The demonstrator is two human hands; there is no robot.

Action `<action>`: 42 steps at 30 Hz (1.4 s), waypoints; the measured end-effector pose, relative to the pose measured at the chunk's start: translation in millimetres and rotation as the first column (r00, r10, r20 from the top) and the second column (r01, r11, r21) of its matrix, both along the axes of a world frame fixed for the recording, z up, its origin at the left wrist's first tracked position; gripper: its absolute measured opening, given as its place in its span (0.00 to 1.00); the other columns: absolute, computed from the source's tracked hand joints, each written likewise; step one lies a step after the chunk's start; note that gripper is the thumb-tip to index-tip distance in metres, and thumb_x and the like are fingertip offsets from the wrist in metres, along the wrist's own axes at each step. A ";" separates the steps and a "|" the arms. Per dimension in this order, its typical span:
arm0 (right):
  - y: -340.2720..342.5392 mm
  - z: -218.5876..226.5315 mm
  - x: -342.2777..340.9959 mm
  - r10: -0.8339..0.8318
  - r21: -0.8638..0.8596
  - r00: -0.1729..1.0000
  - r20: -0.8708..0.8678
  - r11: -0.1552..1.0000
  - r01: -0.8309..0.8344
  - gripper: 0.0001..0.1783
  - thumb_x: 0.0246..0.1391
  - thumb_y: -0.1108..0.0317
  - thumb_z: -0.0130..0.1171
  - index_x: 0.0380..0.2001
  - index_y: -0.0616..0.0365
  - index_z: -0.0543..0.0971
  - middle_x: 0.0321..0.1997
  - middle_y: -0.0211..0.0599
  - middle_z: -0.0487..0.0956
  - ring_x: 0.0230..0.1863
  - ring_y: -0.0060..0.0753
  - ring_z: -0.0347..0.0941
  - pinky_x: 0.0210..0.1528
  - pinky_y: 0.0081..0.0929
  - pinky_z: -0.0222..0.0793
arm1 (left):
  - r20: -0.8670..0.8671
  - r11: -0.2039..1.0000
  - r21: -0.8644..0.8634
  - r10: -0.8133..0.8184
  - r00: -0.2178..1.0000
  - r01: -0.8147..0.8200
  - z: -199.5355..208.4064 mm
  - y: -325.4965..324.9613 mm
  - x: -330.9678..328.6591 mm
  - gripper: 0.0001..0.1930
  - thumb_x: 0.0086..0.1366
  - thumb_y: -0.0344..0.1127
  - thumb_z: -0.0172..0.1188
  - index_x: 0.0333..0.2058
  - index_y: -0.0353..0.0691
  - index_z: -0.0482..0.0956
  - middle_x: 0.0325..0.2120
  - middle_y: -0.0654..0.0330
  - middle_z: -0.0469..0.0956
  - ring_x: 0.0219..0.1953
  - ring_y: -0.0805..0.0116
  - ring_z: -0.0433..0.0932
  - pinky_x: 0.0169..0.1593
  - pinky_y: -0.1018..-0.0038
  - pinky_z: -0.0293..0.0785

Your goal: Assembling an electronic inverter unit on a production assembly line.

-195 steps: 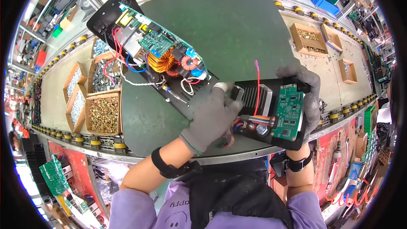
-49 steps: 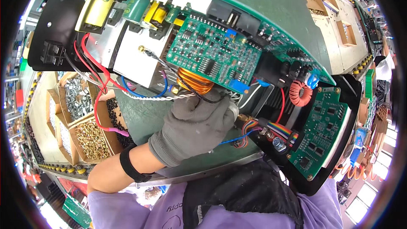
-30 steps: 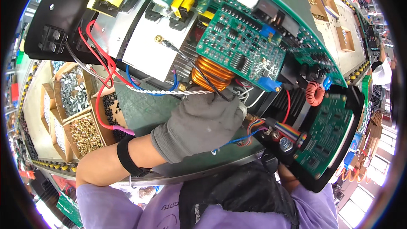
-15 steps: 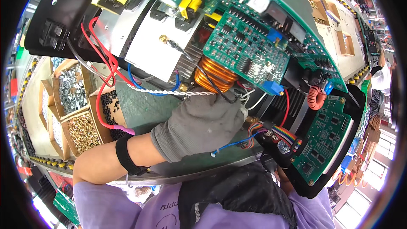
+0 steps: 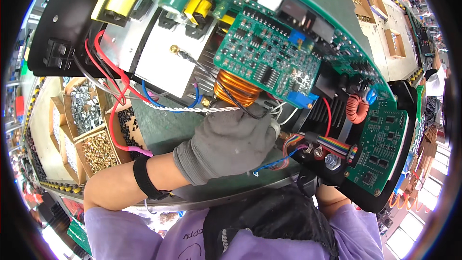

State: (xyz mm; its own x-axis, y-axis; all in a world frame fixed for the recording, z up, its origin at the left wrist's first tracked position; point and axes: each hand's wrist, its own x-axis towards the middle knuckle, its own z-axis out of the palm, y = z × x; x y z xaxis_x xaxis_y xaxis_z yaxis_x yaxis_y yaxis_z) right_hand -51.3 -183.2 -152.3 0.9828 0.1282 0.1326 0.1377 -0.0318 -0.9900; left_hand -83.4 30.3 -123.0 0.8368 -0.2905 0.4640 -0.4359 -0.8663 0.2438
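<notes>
My left hand (image 5: 233,137), in a grey knit glove, is curled closed below a copper-wound coil (image 5: 236,88). A white twisted wire pair (image 5: 202,109) and a black cable (image 5: 219,82) run to it. Its fingertips are mostly hidden, beside white leads and a rainbow ribbon cable (image 5: 332,145); I cannot make out what they grip. The large open electronic unit has a green circuit board (image 5: 269,53) and a black end panel (image 5: 409,115) carrying a smaller green board (image 5: 380,144). Only my right forearm shows, under that panel; the right hand is hidden behind it.
Cardboard bins at the left hold silver clips (image 5: 86,108), brass-coloured parts (image 5: 98,151) and small black pieces (image 5: 127,127). Loose red wires (image 5: 113,130) hang from the unit toward the green bench mat (image 5: 163,125). More cardboard trays (image 5: 394,43) sit at the far right.
The unit has turned slightly: its main board has shifted left, and the lower end of the end panel has swung right and up. My left hand stays nearly in place. More right forearm shows.
</notes>
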 end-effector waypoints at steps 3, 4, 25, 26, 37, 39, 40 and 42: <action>-0.2 0.3 -0.8 -0.007 0.002 1.000 0.006 1.000 0.007 0.17 0.76 0.53 0.44 0.38 0.54 0.68 0.34 0.32 0.71 0.35 0.28 0.71 0.42 0.28 0.72 | -0.008 1.000 -0.029 0.012 1.000 -0.012 -1.6 -2.2 2.0 0.09 0.50 0.36 0.67 0.32 0.44 0.84 0.29 0.65 0.80 0.28 0.70 0.78 0.27 0.68 0.65; -0.6 0.2 -1.3 -0.012 0.000 1.000 0.004 1.000 0.012 0.17 0.76 0.53 0.44 0.39 0.54 0.68 0.34 0.32 0.71 0.35 0.28 0.71 0.42 0.28 0.72 | -0.020 0.997 -0.073 0.022 1.000 -0.024 -1.7 -2.9 2.6 0.09 0.50 0.35 0.67 0.31 0.44 0.84 0.28 0.65 0.79 0.27 0.69 0.78 0.27 0.68 0.65; 4.1 -2.7 2.8 -0.012 0.001 0.999 0.041 1.000 0.012 0.16 0.76 0.54 0.43 0.43 0.56 0.69 0.36 0.33 0.73 0.36 0.28 0.73 0.41 0.27 0.73 | 0.167 0.959 0.283 -0.016 0.986 -0.032 7.1 10.2 1.8 0.05 0.47 0.37 0.66 0.24 0.47 0.83 0.33 0.67 0.81 0.41 0.67 0.78 0.38 0.63 0.74; 3.5 -1.9 2.4 -0.008 -0.002 0.999 0.036 1.000 0.008 0.16 0.76 0.54 0.43 0.43 0.56 0.69 0.36 0.33 0.73 0.36 0.28 0.73 0.41 0.27 0.73 | 0.119 0.971 0.237 -0.009 0.993 -0.019 5.9 11.6 -0.6 0.05 0.47 0.38 0.67 0.24 0.47 0.83 0.33 0.67 0.81 0.41 0.66 0.79 0.39 0.63 0.74; 2.2 -7.4 -8.6 -0.010 -0.080 0.999 0.036 0.997 0.013 0.16 0.76 0.54 0.43 0.46 0.57 0.69 0.38 0.34 0.74 0.36 0.28 0.75 0.41 0.26 0.74 | -0.044 0.988 0.090 -0.123 0.991 0.127 2.2 27.3 1.7 0.05 0.49 0.36 0.67 0.27 0.48 0.83 0.33 0.66 0.79 0.36 0.61 0.79 0.39 0.60 0.73; 0.7 -6.8 -10.8 -0.010 -0.087 0.999 0.035 0.996 0.013 0.16 0.76 0.54 0.43 0.46 0.57 0.70 0.38 0.34 0.75 0.36 0.28 0.75 0.41 0.26 0.74 | -0.029 0.993 0.043 -0.106 0.994 0.107 2.6 26.2 1.0 0.05 0.50 0.36 0.67 0.27 0.48 0.82 0.33 0.66 0.78 0.34 0.61 0.78 0.38 0.60 0.73; -0.6 -5.5 -10.9 -0.012 -0.092 0.999 0.035 0.996 0.015 0.16 0.76 0.54 0.43 0.46 0.57 0.70 0.38 0.34 0.75 0.36 0.28 0.75 0.41 0.26 0.74 | -0.037 0.995 0.023 -0.098 0.995 0.098 1.9 25.5 0.5 0.05 0.51 0.36 0.66 0.27 0.47 0.81 0.33 0.65 0.78 0.34 0.61 0.78 0.38 0.61 0.73; -2.8 -3.0 -10.2 -0.010 -0.104 0.999 0.037 0.994 0.014 0.16 0.76 0.54 0.43 0.47 0.57 0.70 0.38 0.34 0.75 0.36 0.28 0.75 0.41 0.26 0.74 | -0.065 0.997 -0.017 -0.081 0.995 0.080 -1.9 24.2 -0.1 0.04 0.53 0.36 0.65 0.27 0.47 0.80 0.32 0.64 0.77 0.34 0.61 0.78 0.38 0.61 0.72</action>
State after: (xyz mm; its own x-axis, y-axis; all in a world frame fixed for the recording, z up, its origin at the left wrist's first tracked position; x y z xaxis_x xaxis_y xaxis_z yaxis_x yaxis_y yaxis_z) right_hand -61.4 -185.9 -155.3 0.9791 0.1311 0.1553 0.1730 -0.1369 -0.9754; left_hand -83.5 54.5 -124.9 0.8398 -0.3523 0.4130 -0.4870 -0.8251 0.2863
